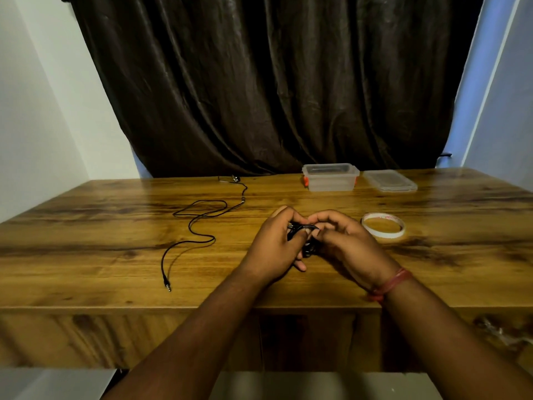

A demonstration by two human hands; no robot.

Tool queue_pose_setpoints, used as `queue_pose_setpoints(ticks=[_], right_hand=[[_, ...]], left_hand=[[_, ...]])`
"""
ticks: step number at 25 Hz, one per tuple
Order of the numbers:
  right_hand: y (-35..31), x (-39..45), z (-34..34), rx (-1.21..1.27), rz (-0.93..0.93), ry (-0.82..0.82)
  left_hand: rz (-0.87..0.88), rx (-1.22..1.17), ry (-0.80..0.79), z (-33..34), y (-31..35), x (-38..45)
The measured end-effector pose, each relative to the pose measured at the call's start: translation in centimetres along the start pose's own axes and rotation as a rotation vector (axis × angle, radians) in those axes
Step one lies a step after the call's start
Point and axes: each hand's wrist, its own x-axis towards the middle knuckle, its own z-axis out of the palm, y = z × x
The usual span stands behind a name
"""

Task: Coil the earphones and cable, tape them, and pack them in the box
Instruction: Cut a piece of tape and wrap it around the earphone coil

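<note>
My left hand (275, 245) and my right hand (344, 242) meet over the middle of the wooden table (86, 255). Both grip a small black coiled bundle of cable (302, 230) between their fingers, which hide most of it. A second black cable, the earphones (199, 223), lies uncoiled on the table to the left, its jack plug (167, 284) near the front edge and its earbuds (235, 179) at the back. A roll of white tape (383, 225) lies flat just right of my right hand. The clear plastic box (330, 177) stands open at the back.
The box's clear lid (389, 181) lies beside it on the right. A dark curtain (274, 82) hangs behind the table, with white walls on both sides. A red thread band (389, 284) circles my right wrist.
</note>
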Motion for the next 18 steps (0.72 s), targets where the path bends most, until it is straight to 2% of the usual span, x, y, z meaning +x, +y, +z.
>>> queue_pose_setpoints(ticks=[8,18], right_hand=[[-0.6,0.0,-0.9,0.196,0.117,0.013],[-0.5,0.2,-1.1,0.189,0.188,0.115]], left_hand=[[0.16,0.068,-0.048,0.5,0.3,-0.4],[0.162,0.108,-0.142,0.7,0.1,-0.4]])
